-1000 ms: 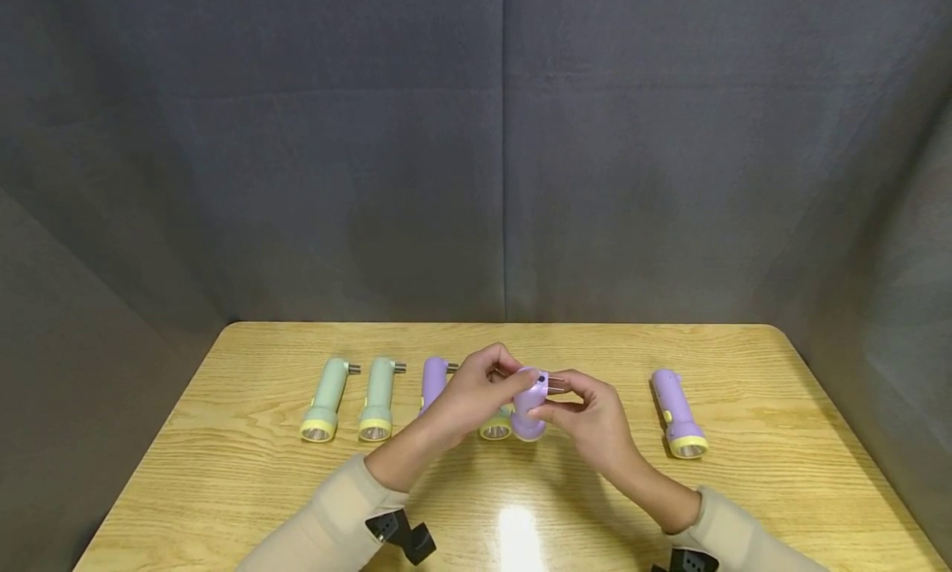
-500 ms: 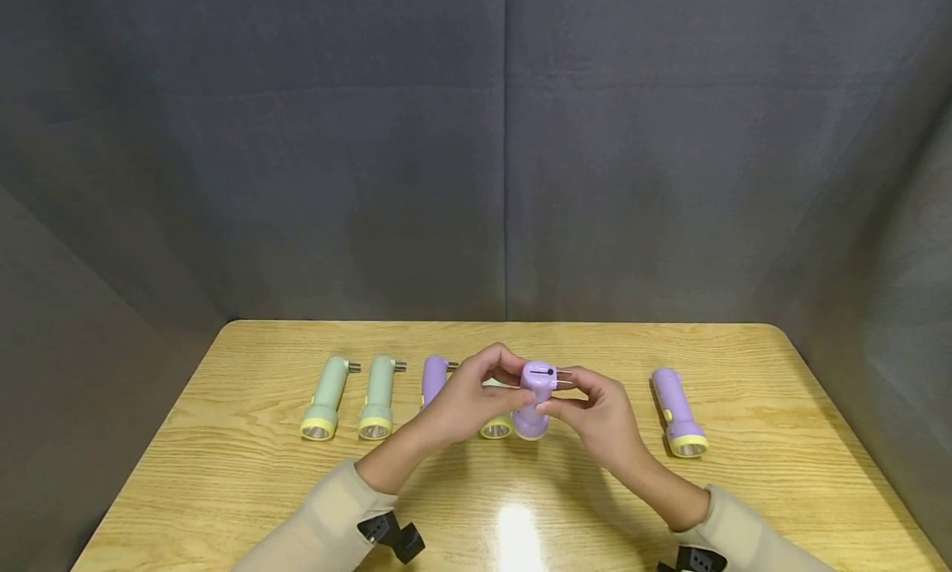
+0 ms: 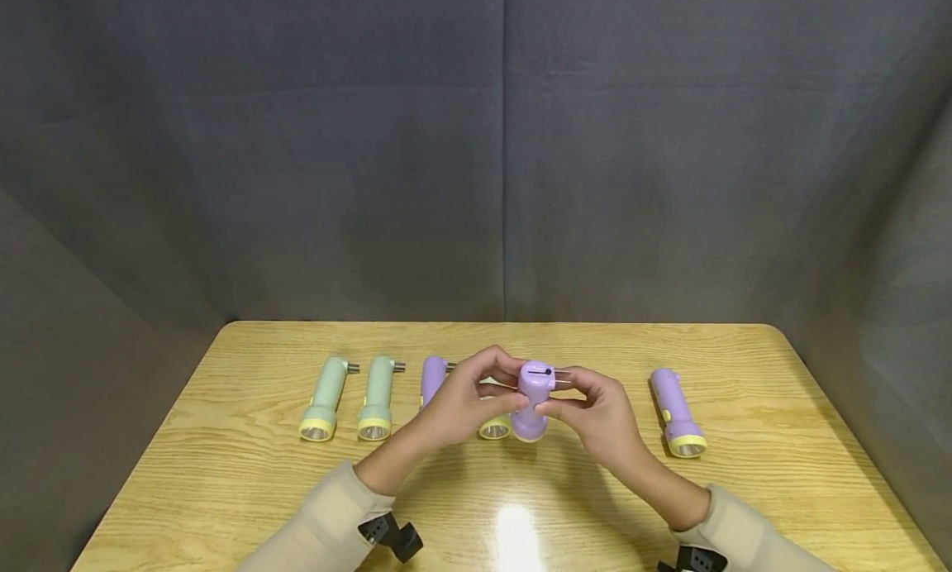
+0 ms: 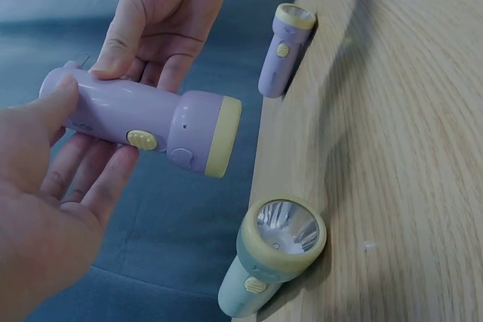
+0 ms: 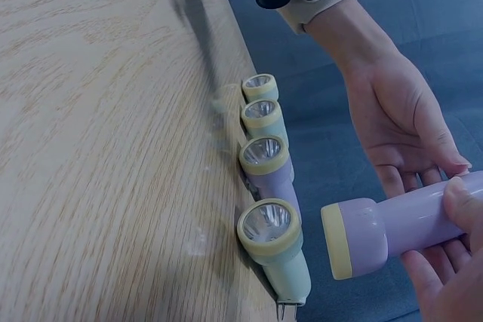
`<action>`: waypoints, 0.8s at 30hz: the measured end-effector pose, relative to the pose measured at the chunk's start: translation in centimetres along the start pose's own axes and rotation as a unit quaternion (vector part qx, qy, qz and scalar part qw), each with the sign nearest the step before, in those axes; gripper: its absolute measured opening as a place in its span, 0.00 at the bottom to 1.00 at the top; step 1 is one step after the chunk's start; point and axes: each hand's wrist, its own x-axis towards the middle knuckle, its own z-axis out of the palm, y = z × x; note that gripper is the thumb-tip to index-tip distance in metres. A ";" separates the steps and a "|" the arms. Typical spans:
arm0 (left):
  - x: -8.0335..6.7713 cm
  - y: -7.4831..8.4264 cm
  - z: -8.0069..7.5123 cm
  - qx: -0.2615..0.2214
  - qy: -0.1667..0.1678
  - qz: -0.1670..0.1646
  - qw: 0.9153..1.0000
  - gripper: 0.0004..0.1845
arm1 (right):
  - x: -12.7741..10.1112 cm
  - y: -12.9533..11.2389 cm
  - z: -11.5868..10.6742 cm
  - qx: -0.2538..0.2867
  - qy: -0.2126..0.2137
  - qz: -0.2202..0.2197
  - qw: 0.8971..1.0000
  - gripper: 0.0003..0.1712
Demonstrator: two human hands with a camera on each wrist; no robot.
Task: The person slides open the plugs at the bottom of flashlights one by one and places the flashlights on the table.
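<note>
Both hands hold 1 purple torch above the middle of the tabletop. The left hand and the right hand pinch its rear end, fingers curled round it, its yellow lens end pointing toward the person. Behind lies a row: 2 green torches, a purple one and another green. A lone purple torch lies to the right.

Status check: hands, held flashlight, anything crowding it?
Both hands, left and right, grip purple flashlight above table. Prongs out at its tail. Green flashlight lies just behind; nothing blocking.
</note>
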 end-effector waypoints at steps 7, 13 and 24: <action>-0.1 -0.1 0.2 -0.001 0.013 0.000 1.000 0.17 | 0.0 0.0 0.1 -0.001 0.002 0.004 1.000 0.14; -0.1 -0.1 0.4 -0.004 0.020 -0.011 1.000 0.16 | 0.0 0.0 0.2 0.002 0.002 0.008 1.000 0.14; 0.0 0.3 0.7 0.001 0.045 -0.017 0.999 0.15 | 0.3 -0.3 0.2 -0.014 0.006 0.025 1.000 0.16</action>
